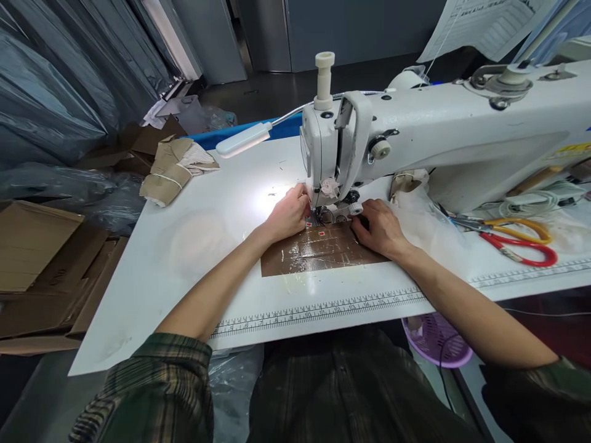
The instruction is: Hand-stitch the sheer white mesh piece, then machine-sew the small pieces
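At the needle end of the sewing machine (pixel 415 132), a brown sheet (pixel 318 252) lies flat, apparently being aligned; on either side, left hand (pixel 290 212) and right hand (pixel 381 229) touch its far edge, fingers bent, any pinch hidden. Steady guiding seems the next move's demand.

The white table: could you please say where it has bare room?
On the white table, the widest free patch lies between its left edge, the tan bundle and the left forearm. It's crowded under the sewing machine, around the left hand, right hand and brown sheet, and by the red-handled scissors.
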A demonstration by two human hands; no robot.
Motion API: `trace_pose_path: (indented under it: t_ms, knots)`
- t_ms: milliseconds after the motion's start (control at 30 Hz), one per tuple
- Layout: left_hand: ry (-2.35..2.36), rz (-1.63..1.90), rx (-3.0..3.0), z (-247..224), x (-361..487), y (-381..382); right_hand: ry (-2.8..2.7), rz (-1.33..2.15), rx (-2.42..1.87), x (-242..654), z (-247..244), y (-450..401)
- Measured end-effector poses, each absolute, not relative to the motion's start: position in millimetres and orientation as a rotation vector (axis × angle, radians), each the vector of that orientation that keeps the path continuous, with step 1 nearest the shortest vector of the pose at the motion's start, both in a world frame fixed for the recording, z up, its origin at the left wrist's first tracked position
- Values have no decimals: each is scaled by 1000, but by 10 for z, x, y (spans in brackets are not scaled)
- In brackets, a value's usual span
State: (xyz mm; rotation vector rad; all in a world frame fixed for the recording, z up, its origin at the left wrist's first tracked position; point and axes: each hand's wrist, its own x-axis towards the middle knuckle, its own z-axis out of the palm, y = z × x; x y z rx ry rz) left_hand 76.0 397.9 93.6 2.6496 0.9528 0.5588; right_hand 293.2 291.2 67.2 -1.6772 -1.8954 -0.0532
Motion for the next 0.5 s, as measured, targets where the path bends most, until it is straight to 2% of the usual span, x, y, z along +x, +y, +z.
trace_pose_path:
  t_ms: [267, 500]
  knots:
    - [1016, 682, 2497, 869, 823, 3940, -1777, 80, -1597, 2937, 693, 2915]
    - [1065, 651, 2434, 918, 831, 3928, -1251, 519, -1512, 2864, 879, 2869]
